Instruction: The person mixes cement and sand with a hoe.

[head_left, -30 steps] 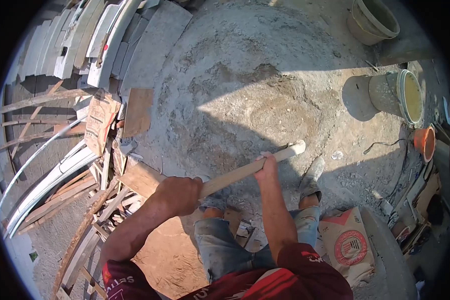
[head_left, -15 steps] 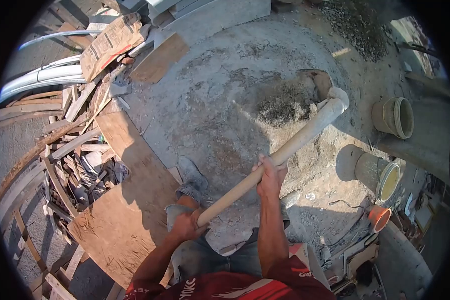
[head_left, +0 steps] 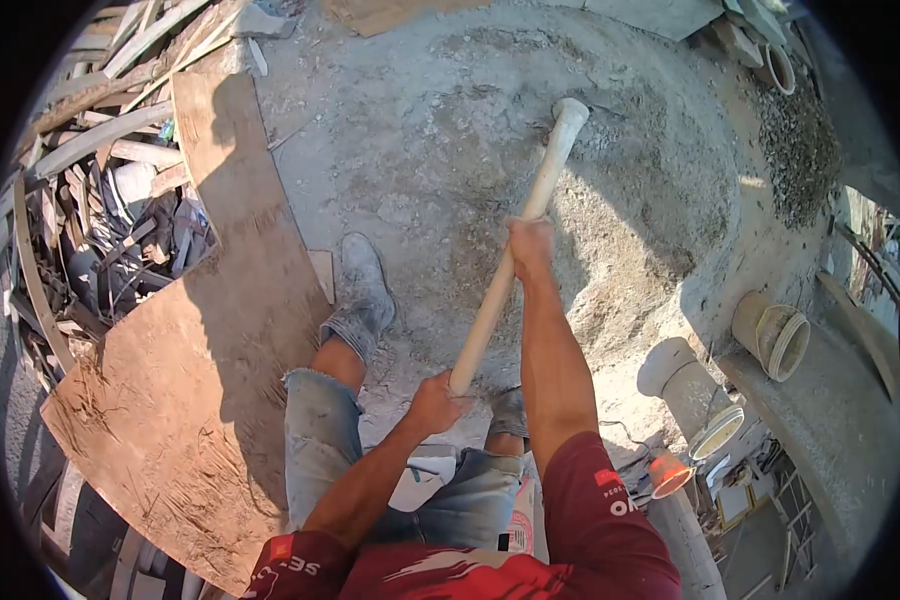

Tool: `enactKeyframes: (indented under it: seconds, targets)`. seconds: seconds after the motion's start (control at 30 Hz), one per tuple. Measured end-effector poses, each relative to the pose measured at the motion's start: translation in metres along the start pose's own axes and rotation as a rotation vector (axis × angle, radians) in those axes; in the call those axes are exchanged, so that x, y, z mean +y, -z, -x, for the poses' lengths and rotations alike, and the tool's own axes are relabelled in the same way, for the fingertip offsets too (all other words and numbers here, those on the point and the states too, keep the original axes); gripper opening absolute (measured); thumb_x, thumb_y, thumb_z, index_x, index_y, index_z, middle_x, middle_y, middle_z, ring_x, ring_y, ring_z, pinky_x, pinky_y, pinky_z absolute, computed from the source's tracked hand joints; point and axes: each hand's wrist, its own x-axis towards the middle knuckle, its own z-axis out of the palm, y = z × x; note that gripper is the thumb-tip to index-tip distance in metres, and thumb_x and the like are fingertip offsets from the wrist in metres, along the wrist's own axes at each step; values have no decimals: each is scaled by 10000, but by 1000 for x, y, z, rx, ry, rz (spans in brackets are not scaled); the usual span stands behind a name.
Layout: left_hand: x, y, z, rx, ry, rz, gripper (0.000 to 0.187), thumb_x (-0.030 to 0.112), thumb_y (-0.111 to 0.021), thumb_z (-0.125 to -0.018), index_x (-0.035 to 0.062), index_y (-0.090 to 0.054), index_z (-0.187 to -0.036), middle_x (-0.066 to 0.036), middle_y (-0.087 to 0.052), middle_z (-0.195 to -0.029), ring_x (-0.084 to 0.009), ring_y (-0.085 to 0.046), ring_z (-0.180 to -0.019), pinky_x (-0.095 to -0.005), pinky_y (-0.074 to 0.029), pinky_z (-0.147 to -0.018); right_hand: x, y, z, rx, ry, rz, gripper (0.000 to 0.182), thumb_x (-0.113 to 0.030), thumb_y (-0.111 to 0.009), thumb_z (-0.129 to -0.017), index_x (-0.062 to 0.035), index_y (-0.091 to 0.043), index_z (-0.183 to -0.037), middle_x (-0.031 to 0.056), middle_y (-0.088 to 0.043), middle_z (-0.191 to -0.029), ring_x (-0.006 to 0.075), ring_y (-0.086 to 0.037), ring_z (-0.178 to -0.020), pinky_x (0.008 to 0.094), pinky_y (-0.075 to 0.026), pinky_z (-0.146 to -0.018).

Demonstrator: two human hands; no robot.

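A long-handled hoe [head_left: 488, 318] slants up and away from me across the head view. Its pale socket end [head_left: 570, 112] is over the grey mound of sand or mortar mix [head_left: 620, 235]; the blade is hidden there. My left hand [head_left: 436, 403] is closed round the near end of the handle, in front of my knees. Farther up, my right hand [head_left: 531, 245] grips the handle at about its middle. Grey-dusted boots [head_left: 362, 285] stand on the near side of the mix.
On the left lie a plywood sheet [head_left: 170, 390] and a heap of wood scraps [head_left: 140, 210]. Two dusty buckets [head_left: 760, 325] and an orange container [head_left: 669, 474] lie to the right. A gravel pile [head_left: 798, 150] is at the far right.
The hoe has swung to the left and points more directly away from me, both hands still on it. Its blade, visible before, is now hidden. The view has shifted too.
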Motion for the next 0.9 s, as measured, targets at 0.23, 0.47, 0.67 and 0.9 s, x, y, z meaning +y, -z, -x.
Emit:
enactKeyframes:
  seconds: [0.23, 0.47, 0.67, 0.9]
  targets:
    - [-19, 1, 88, -50, 78, -289, 343, 296, -705, -718, 22, -598, -895, -201, -640, -717, -396, -630, -695, -451, -512, -650, 37, 38, 108, -90, 14, -41, 332, -115, -654, -755, 59, -450, -952, 84, -518, -648, 160, -519, -450, 304, -422, -414]
    - [32, 24, -16, 232, -282, -308, 263, 230, -721, -688, 52, -574, -814, -177, -617, -684, -382, -615, -652, -463, -487, -600, -130, 30, 97, -55, 407, -147, 385, -167, -655, -813, 60, -409, -1003, 94, -525, -665, 145, -517, -454, 286, -414, -420]
    - [108, 32, -79, 174, -137, -45, 295, 196, -710, -699, -7, -580, -868, -178, -614, -685, -287, -608, -605, -384, -483, -604, -179, -23, -11, -35, 449, 113, 385, -219, -688, -778, 76, -494, -931, 111, -557, -635, 185, -568, -484, 336, -451, -450]
    - [21, 15, 39, 30, 142, -164, 365, 256, -734, -679, -4, -603, -899, -204, -635, -751, -359, -635, -711, -405, -500, -654, -2, -9, 39, -184, 2, 26, 205, -123, -627, -761, 54, -529, -727, 86, -518, -572, 174, -531, -439, 312, -438, -413]
